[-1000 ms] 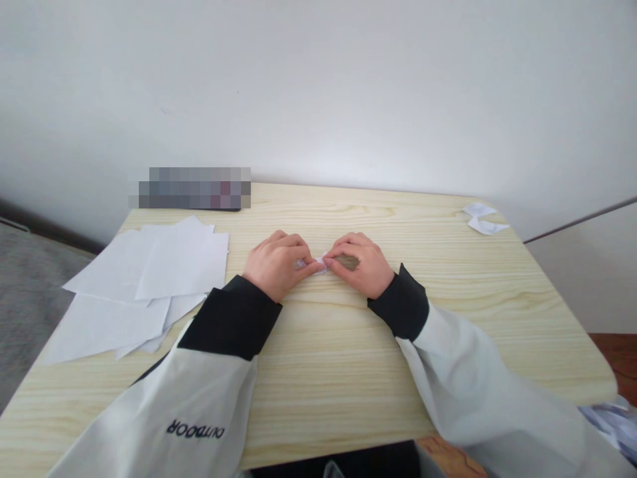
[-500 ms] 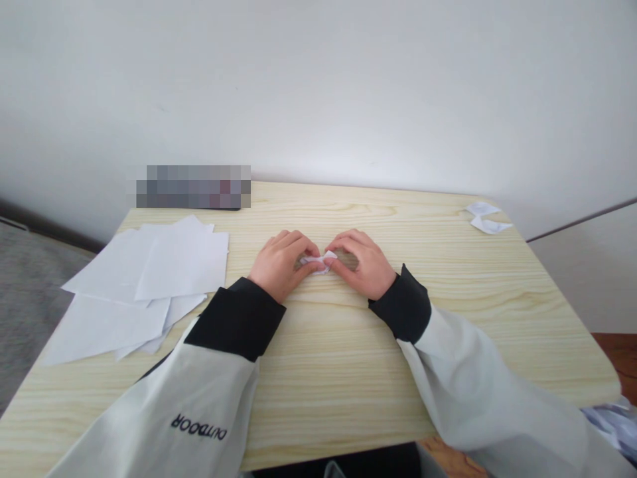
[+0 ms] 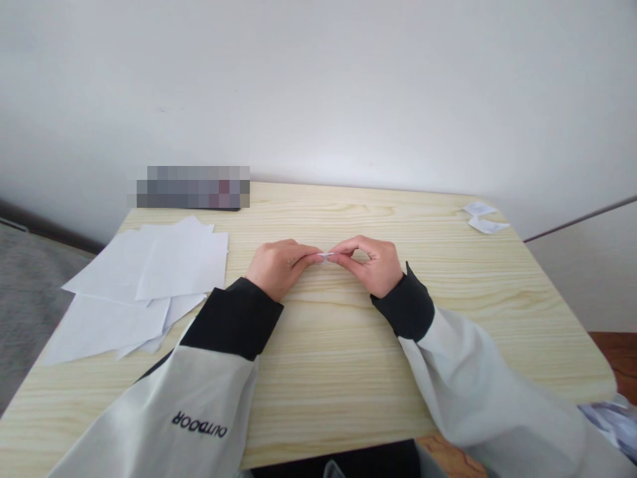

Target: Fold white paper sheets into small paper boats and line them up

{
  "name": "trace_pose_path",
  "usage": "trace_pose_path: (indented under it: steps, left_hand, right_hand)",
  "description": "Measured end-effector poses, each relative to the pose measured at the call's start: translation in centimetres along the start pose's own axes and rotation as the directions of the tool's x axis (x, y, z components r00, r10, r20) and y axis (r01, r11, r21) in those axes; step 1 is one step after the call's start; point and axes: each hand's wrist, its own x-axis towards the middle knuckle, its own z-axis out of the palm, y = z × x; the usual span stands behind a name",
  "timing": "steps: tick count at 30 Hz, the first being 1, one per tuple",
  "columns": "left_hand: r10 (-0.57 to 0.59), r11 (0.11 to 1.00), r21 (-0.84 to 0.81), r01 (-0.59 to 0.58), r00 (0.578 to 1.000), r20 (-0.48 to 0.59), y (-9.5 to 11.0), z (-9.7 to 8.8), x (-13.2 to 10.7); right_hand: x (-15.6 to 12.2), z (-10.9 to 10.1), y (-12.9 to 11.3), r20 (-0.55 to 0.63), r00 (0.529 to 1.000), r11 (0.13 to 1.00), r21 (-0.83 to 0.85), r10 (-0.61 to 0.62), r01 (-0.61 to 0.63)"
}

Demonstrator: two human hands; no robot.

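Between my fingertips, over the middle of the table, is a small folded piece of white paper (image 3: 326,256). My left hand (image 3: 283,265) pinches its left end between thumb and fingers. From the other side, my right hand (image 3: 372,264) grips the right end in a pinch, its thumb and index finger making a loop. Only a thin sliver of the paper shows; the fingers cover the rest. Loose white sheets (image 3: 182,262) lie in an overlapping pile left of my left hand.
Two small folded paper pieces (image 3: 488,226) rest at the far right corner of the wood-grain table (image 3: 318,372). A blurred-out dark object (image 3: 192,189) stands at the back left, near the white wall (image 3: 318,86). Crumpled whitish material (image 3: 612,425) shows beyond the right edge.
Both hands have flattened into tighter pinches, and the right one has shifted slightly right. Less of the folded paper shows between the fingers than before.
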Motion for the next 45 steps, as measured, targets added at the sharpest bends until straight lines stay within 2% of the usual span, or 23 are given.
trace_pose_path:
  steps: [5, 11, 16, 19, 24, 29, 34, 36, 42, 45]
  left_hand:
    - [0.009, 1.000, -0.016, -0.009, 1.000, 0.004, -0.1, -0.2, 0.1]
    - [-0.186, 0.962, -0.186, 0.198, 0.979, 0.078, 0.4, -0.3, 0.3]
    - [-0.241, 0.941, -0.223, 0.255, 0.966, 0.089, 0.6, -0.3, 0.4]
    - [-0.280, 0.927, -0.233, 0.295, 0.955, 0.094, 0.7, -0.3, 0.3]
    - [-0.345, 0.849, -0.366, 0.382, 0.924, 0.164, 0.9, -0.6, 0.5]
    - [-0.297, 0.829, -0.433, 0.353, 0.935, 0.194, 0.8, -0.7, 0.7]
    - [-0.369, 0.694, -0.594, 0.407, 0.909, 0.192, 0.5, -0.6, 0.7]
    - [-0.364, 0.668, -0.630, 0.396, 0.912, 0.188, 0.5, -0.6, 0.6]
    - [-0.379, 0.750, -0.552, 0.364, 0.921, 0.092, 0.9, -0.9, 0.8]
    - [-0.402, 0.730, -0.563, 0.387, 0.910, 0.103, 0.8, -0.9, 0.9]
  right_hand:
    - [-0.1, 0.1, 0.1, 0.023, 0.990, 0.981, 0.132, 0.141, -0.143]
    - [-0.3, 0.5, 0.7, -0.051, 0.973, 0.942, 0.268, 0.225, -0.204]
    - [-0.4, 0.5, 0.4, -0.015, 0.978, 0.939, 0.286, 0.206, -0.193]
    - [-0.4, 0.4, 0.1, -0.003, 0.986, 0.960, 0.230, 0.164, -0.159]
    - [-0.2, 0.4, 0.0, -0.008, 0.994, 0.987, 0.123, 0.107, -0.105]
    - [-0.3, 0.5, 0.3, -0.056, 0.989, 0.974, 0.188, 0.137, -0.125]
    - [-0.5, 0.6, 0.2, -0.069, 0.986, 0.966, 0.220, 0.152, -0.134]
    - [-0.5, 0.6, 0.1, -0.076, 0.982, 0.956, 0.254, 0.174, -0.150]
    - [-0.5, 0.9, 0.2, -0.070, 0.973, 0.932, 0.312, 0.218, -0.186]
    - [-0.4, 1.1, 0.3, -0.069, 0.958, 0.902, 0.360, 0.279, -0.237]
